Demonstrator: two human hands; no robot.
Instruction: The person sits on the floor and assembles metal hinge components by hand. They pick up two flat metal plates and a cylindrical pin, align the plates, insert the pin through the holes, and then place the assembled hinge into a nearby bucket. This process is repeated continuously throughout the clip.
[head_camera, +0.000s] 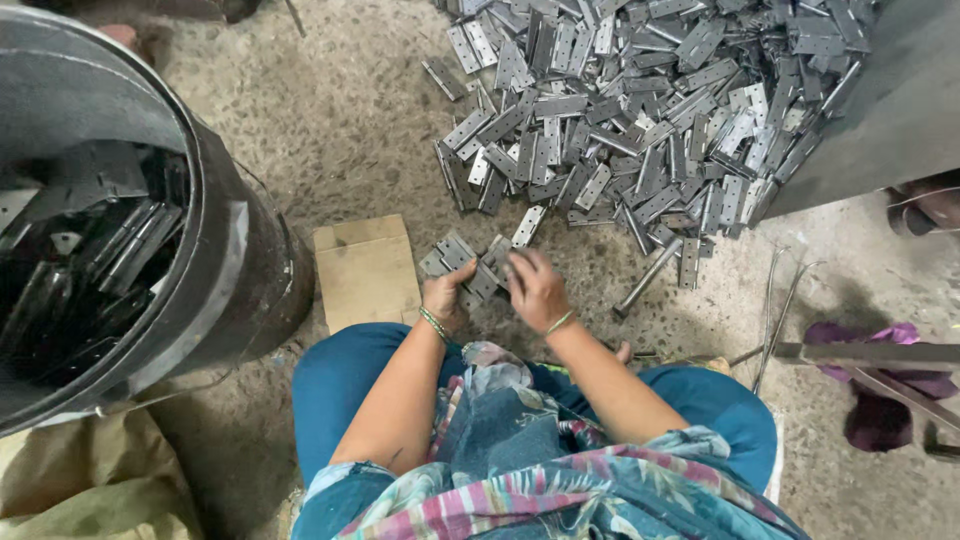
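The person is squatting over a concrete floor (330, 130) and gathering flat metal hinges (470, 262) into a small bundle just in front of the knees. The left hand (446, 297) is curling closed around the near end of the bundle, thumb up against it, while the right hand (536, 290) is cupping over the other end, fingers bent and pressing on the plates. To do this well, the plates are best squared edge to edge before the grip is tightening, so none is sliding out sideways, and the fingers are safer kept off the sharp stamped edges. The hinges are looking like grey, dull-shiny rectangular leaves with small screw holes, some folded, some lying open. A big heap (640, 110) of the same hinges is lying just beyond, a dark drum (225, 270) holding more metal parts is standing at the left, and a cardboard piece (365, 270) is lying beside the left hand.
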